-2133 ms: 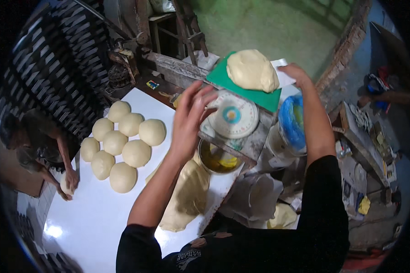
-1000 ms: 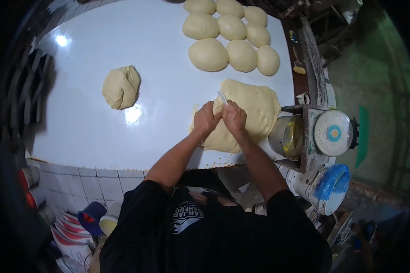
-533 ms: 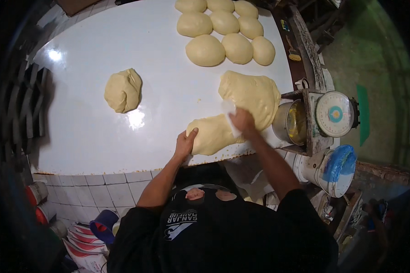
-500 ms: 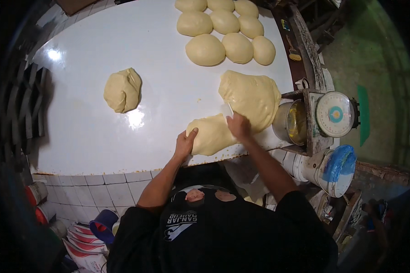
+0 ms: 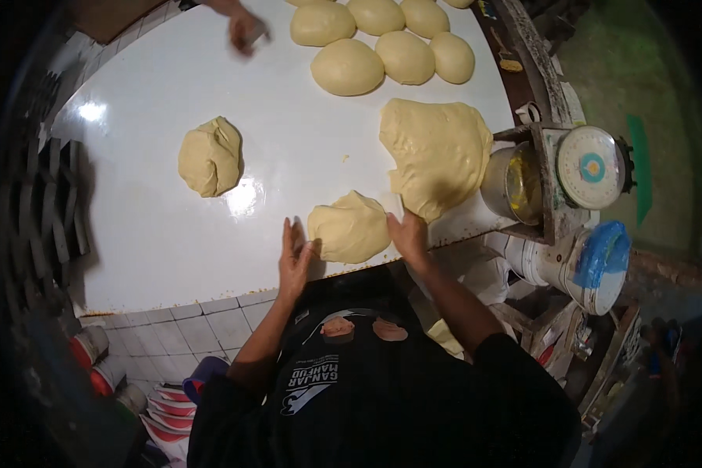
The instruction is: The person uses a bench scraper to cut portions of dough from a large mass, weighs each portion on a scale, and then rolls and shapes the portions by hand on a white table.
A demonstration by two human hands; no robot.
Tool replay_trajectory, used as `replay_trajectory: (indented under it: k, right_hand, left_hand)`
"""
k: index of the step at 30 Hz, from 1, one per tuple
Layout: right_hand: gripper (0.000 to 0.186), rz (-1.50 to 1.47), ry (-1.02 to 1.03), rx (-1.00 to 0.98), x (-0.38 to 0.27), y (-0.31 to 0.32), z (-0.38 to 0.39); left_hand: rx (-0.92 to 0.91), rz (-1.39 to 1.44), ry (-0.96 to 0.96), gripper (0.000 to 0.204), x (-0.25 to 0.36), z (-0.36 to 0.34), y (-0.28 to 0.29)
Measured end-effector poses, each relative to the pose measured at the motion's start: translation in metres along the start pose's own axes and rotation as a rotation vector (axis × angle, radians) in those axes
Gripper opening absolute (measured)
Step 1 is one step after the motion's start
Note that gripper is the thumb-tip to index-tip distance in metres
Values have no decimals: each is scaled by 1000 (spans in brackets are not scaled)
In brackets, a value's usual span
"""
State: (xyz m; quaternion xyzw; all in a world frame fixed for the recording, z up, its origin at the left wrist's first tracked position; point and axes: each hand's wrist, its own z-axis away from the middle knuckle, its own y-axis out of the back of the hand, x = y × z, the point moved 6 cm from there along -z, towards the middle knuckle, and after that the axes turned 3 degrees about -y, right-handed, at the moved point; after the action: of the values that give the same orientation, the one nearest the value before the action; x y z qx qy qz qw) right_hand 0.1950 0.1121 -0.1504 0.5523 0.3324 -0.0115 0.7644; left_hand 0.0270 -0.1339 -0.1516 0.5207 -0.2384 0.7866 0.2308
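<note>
On the white tabletop (image 5: 132, 242), a separated piece of pale dough (image 5: 349, 230) lies near the front edge. My left hand (image 5: 294, 261) is open at its left side, fingers spread. At the piece's right side, my right hand (image 5: 405, 234) is closed on a white scraper (image 5: 391, 203). The larger dough slab (image 5: 434, 152) spreads just beyond that hand, its cut edge facing me. Farther left sits a lone, creased lump of dough (image 5: 209, 156).
Several smooth dough balls (image 5: 347, 69) fill the back right. Another person's hand (image 5: 246, 35) reaches over the back edge. At right are a dial scale (image 5: 591, 165) above a metal pot (image 5: 522, 183), and buckets (image 5: 600, 269). Dark slatted stacks (image 5: 51, 203) border the left.
Since half a second ago, the cut piece has come apart from the slab and shifted left. My left hand's fingers have spread from their grip. Another person's hand has appeared at the back.
</note>
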Motion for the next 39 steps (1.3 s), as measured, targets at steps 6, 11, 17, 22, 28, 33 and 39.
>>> replay_trajectory:
  k: [6, 11, 17, 22, 28, 33, 39]
  right_hand:
    - [37, -532, -191, -358, -46, -17, -25]
    - [41, -1481, -420, -348, -15, 69, -40]
    - [46, -1447, -447, -124, 85, 168, -47]
    - [43, -1459, -527, -74, 102, 232, 4]
    - [47, -1184, -266, 22, 184, 149, 0]
    - [36, -1467, -601, -2, 203, 137, 13]
    - [45, -1363, -631, -86, 127, 213, 7]
  left_hand:
    - [-36, 289, 121, 76, 41, -51, -56]
    - [-538, 740, 457, 59, 136, -118, -156]
    - [-1088, 377, 257, 51, 354, -151, -442]
    - [-1526, 101, 385, 42, 427, -99, -693]
    - [-1769, -425, -59, 66, 369, -73, -870]
    - [-1368, -1018, -1187, 104, 389, -60, -906]
    - [-694, -305, -1253, 65, 500, -92, -748]
